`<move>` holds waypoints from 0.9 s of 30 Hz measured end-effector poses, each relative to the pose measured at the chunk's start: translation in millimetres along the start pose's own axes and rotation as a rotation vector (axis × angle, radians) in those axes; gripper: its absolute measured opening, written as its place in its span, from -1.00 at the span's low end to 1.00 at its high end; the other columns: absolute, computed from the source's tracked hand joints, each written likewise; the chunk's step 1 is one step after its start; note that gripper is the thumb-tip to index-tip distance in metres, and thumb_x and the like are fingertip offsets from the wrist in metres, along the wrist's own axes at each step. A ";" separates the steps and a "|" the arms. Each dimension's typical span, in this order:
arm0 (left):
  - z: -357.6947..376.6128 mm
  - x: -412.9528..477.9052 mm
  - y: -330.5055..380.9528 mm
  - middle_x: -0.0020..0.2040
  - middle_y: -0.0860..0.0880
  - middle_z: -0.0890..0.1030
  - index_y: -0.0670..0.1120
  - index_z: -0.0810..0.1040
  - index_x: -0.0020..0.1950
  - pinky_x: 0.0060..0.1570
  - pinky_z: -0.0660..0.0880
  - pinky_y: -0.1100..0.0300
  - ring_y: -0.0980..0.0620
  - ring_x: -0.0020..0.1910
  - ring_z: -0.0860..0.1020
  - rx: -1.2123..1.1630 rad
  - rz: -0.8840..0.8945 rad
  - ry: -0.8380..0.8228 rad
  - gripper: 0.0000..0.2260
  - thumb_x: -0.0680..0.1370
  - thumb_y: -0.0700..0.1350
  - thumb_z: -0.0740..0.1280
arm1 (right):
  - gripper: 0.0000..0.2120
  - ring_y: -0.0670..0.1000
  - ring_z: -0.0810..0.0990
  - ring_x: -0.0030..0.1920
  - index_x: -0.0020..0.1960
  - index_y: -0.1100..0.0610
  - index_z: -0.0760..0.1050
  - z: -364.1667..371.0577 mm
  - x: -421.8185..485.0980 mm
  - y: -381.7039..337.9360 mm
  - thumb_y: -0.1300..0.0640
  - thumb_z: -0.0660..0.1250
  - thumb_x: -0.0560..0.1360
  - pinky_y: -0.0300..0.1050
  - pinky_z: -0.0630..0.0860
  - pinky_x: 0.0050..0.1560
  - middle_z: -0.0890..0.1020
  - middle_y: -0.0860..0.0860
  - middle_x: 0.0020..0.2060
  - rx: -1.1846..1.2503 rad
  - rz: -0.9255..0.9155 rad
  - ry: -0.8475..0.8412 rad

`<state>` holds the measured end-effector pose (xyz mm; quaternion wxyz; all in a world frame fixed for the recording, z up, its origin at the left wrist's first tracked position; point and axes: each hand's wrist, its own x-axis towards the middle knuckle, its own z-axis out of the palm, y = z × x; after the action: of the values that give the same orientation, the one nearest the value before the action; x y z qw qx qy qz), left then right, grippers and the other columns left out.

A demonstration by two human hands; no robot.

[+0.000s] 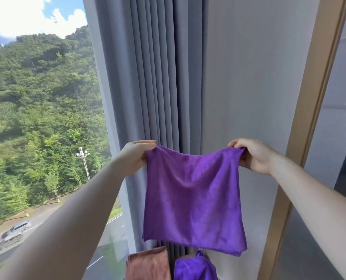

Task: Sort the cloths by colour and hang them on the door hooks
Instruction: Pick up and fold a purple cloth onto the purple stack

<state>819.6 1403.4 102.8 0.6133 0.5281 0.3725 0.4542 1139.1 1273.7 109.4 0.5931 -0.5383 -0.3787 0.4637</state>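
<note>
A purple cloth (194, 197) hangs spread flat in the air in front of the grey curtain. My left hand (134, 156) pinches its top left corner. Its top right corner is pinched by my right hand (252, 154). Below the cloth, at the bottom edge, lie a brown cloth (148, 264) on the left and a second purple cloth (195, 268) on the right, both cut off by the frame. No door hooks are visible.
A grey pleated curtain (154, 77) hangs straight ahead beside a grey wall panel (248, 77). A large window (36, 118) fills the left. A wooden door frame (309, 118) runs down the right side.
</note>
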 end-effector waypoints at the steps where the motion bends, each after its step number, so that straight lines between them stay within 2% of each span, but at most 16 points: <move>1: 4.1 -0.2 0.5 0.02 -0.16 0.66 -0.21 0.64 0.20 -0.03 0.66 0.17 -0.01 -0.08 0.65 0.013 0.034 -0.009 -0.79 0.59 -0.36 0.37 | -0.76 -0.05 0.60 -0.36 -0.12 0.16 0.56 1.9 -1.3 -1.4 0.34 0.17 0.59 -0.19 0.59 -0.33 0.59 0.04 -0.28 -0.003 0.003 -0.041; 3: 12.5 -0.3 1.5 0.01 -0.15 0.66 -0.17 0.69 0.10 0.07 0.62 0.12 -0.02 -0.06 0.63 0.102 0.102 -0.020 -0.83 0.55 -0.36 0.43 | -0.83 -0.04 0.66 -0.31 -0.05 0.17 0.60 7.0 -3.5 -3.9 0.31 0.26 0.60 -0.19 0.64 -0.26 0.64 0.05 -0.26 -0.057 -0.006 -0.116; 7: 30.7 -1.8 3.6 -0.14 0.00 0.72 -0.06 0.75 -0.08 -0.07 0.58 0.20 0.06 -0.11 0.62 0.387 0.204 -0.048 -0.87 0.49 -0.29 0.51 | -0.95 -0.02 0.70 -0.25 0.02 0.17 0.63 24.0 -5.9 -6.3 0.25 0.40 0.56 -0.18 0.65 -0.18 0.71 0.05 -0.23 -0.214 -0.043 -0.178; 8: 35.3 -2.7 3.9 -0.15 0.00 0.73 -0.04 0.75 -0.08 -0.06 0.61 0.19 0.06 -0.11 0.63 0.429 0.220 -0.054 -0.87 0.49 -0.27 0.51 | -0.93 -0.01 0.72 -0.23 0.03 0.18 0.64 28.6 -5.4 -7.0 0.24 0.42 0.56 -0.19 0.65 -0.19 0.71 0.06 -0.21 -0.219 -0.052 -0.179; 10: 44.5 -3.6 3.3 -0.08 -0.05 0.75 -0.04 0.76 -0.07 0.11 0.64 0.07 0.02 -0.07 0.67 0.497 0.232 -0.082 -0.91 0.50 -0.21 0.50 | -0.89 0.03 0.75 -0.16 0.07 0.20 0.65 37.1 -4.9 -9.1 0.22 0.39 0.57 -0.16 0.66 -0.16 0.74 0.10 -0.13 -0.200 -0.045 -0.191; 13: 59.0 -9.6 0.3 -0.04 -0.04 0.76 -0.04 0.77 -0.04 0.22 0.61 -0.03 -0.06 0.05 0.71 0.573 0.218 -0.140 -0.89 0.50 -0.04 0.50 | -0.79 0.09 0.76 0.00 0.15 0.23 0.63 47.6 -4.4 -11.7 0.29 0.25 0.62 -0.11 0.68 -0.07 0.75 0.15 0.00 -0.199 -0.020 -0.211; 15: 68.2 -13.9 -2.2 -0.05 -0.05 0.75 -0.01 0.77 -0.06 0.21 0.61 -0.05 -0.09 0.06 0.70 0.588 0.215 -0.153 -0.80 0.46 0.09 0.50 | -0.78 0.07 0.76 0.01 0.18 0.24 0.62 55.7 -4.3 -11.6 0.34 0.26 0.61 -0.14 0.69 -0.09 0.75 0.15 0.00 -0.271 -0.055 -0.194; 17: 75.6 -17.4 -4.6 -0.04 -0.05 0.74 0.03 0.77 -0.07 0.21 0.61 -0.04 -0.08 0.07 0.68 0.643 0.258 -0.161 -0.76 0.43 0.16 0.52 | -0.81 0.03 0.77 -0.08 0.18 0.25 0.63 65.0 -4.2 -9.5 0.29 0.36 0.58 -0.19 0.68 -0.16 0.76 0.12 -0.07 -0.347 -0.113 -0.128; 20: 85.4 -19.8 -8.0 -0.14 0.06 0.72 0.04 0.76 -0.06 -0.02 0.59 0.13 0.05 -0.08 0.65 0.793 0.338 -0.152 -0.76 0.43 0.18 0.54 | -0.87 -0.07 0.67 -0.24 0.04 0.21 0.68 75.2 -1.9 -5.9 0.21 0.48 0.51 -0.30 0.57 -0.27 0.72 0.03 -0.22 -0.508 -0.247 0.042; 22: 91.6 -21.4 -11.1 -0.34 0.07 0.58 -0.03 0.73 -0.11 -0.32 0.44 0.23 0.07 -0.34 0.51 0.888 0.378 -0.144 -0.69 0.40 0.21 0.55 | -0.96 -0.07 0.63 -0.19 -0.09 0.17 0.70 78.9 -0.1 -4.9 0.21 0.52 0.46 -0.29 0.51 -0.25 0.72 0.03 -0.19 -0.577 -0.320 0.096; 23: 93.7 -21.5 -12.0 -0.41 0.09 0.49 -0.06 0.71 -0.16 -0.41 0.34 0.28 0.09 -0.41 0.41 0.919 0.400 -0.128 -0.66 0.40 0.21 0.55 | -0.97 -0.06 0.64 -0.16 -0.12 0.15 0.70 79.8 0.0 -4.8 0.22 0.53 0.45 -0.29 0.51 -0.23 0.73 0.04 -0.17 -0.581 -0.331 0.096; 25: 94.9 -18.4 -13.4 -0.48 0.11 0.39 -0.09 0.68 -0.22 -0.47 0.25 0.30 0.12 -0.45 0.32 0.922 0.444 -0.084 -0.67 0.41 0.18 0.56 | -0.97 -0.07 0.64 -0.15 -0.15 0.14 0.71 78.6 0.0 -5.0 0.20 0.55 0.43 -0.30 0.52 -0.21 0.74 0.04 -0.18 -0.580 -0.338 0.081; 27: 95.0 -16.2 -13.1 -0.48 0.10 0.40 -0.08 0.70 -0.22 -0.45 0.26 0.28 0.11 -0.44 0.33 0.904 0.469 -0.060 -0.72 0.43 0.13 0.56 | -0.94 -0.08 0.64 -0.13 -0.14 0.11 0.71 75.3 0.7 -5.4 0.14 0.57 0.43 -0.27 0.52 -0.13 0.74 0.00 -0.18 -0.586 -0.346 0.046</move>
<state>905.7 1358.2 105.2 0.2155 0.8228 0.3853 0.3578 1068.6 1296.1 124.8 0.4915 -0.6239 -0.5681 0.2158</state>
